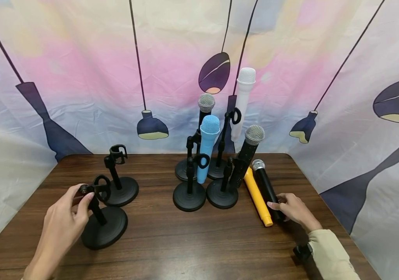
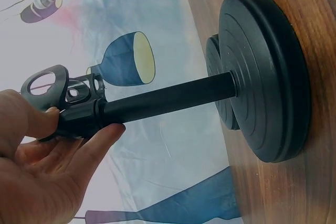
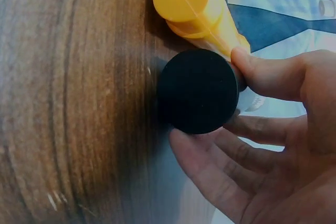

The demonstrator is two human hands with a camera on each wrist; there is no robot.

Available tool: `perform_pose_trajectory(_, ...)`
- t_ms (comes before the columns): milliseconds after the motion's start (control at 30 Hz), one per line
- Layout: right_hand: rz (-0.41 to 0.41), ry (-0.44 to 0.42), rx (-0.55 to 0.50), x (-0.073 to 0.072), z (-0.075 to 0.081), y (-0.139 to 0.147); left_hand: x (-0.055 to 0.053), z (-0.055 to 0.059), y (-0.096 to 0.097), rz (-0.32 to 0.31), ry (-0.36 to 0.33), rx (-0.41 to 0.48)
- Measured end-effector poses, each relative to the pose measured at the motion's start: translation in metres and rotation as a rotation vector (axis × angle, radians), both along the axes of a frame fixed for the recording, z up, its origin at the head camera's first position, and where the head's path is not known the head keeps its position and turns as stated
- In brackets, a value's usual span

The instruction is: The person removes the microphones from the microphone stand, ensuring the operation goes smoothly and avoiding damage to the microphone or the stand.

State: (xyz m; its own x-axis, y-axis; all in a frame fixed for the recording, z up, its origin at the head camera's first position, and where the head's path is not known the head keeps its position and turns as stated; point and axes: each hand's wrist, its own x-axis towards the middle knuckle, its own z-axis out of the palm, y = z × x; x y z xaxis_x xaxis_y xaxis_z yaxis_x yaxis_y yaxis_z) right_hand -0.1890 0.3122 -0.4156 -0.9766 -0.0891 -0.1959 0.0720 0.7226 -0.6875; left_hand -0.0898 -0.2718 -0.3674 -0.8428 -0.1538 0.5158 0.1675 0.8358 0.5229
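My left hand (image 1: 65, 221) pinches the upper end of a black microphone stand (image 1: 104, 228) just below its clip. In the left wrist view thumb and fingers (image 2: 100, 148) close around the stand's head, and its round base rests on the table. At the right, my right hand (image 1: 294, 209) holds the lower end of a black microphone (image 1: 266, 184) with a silver mesh head, lying on the table. The right wrist view shows its flat black end (image 3: 198, 92) between thumb and fingers. A yellow microphone (image 1: 257, 198) lies alongside it.
A second bare stand (image 1: 121, 190) is behind the held one. Mid-table, several stands carry a blue microphone (image 1: 208, 144), a white one (image 1: 244, 101), a speckled black one (image 1: 245, 155) and a silver-headed one (image 1: 206, 103). A printed cloth (image 1: 171, 70) hangs behind the wooden table (image 1: 164, 249).
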Motion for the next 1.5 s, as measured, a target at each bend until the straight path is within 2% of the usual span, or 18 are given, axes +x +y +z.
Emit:
perform_pose_trajectory(367,-0.008,-0.010,0.004,0.000,0.000,-0.005,-0.009,0.000,-0.004,0.005,0.029,-0.006)
perform_pose_trajectory(767,0.010,-0.001,0.030,-0.002,-0.003,-0.006,-0.007,0.000,-0.006,-0.002,0.001,0.012)
perform_pose_trajectory(967,0.028,0.011,0.096,-0.002,0.000,-0.005,-0.007,0.002,-0.007,-0.034,0.057,0.031)
perform_pose_trajectory(1067,0.029,0.009,0.113,-0.002,0.002,-0.004,-0.004,0.010,-0.003,-0.029,0.113,0.044)
perform_pose_trajectory(1233,0.033,0.062,0.139,-0.001,0.010,-0.002,0.000,0.031,0.010,-0.014,0.260,0.058)
perform_pose_trajectory(1300,0.032,0.106,0.157,0.000,0.014,-0.001,0.001,0.040,0.018,-0.042,0.324,0.057)
perform_pose_trajectory(1367,0.032,0.146,0.174,0.001,0.018,-0.001,0.001,0.049,0.026,-0.096,0.379,0.055)
perform_pose_trajectory(1500,0.030,0.200,0.182,0.003,0.026,-0.002,0.002,0.064,0.045,-0.197,0.431,0.056)
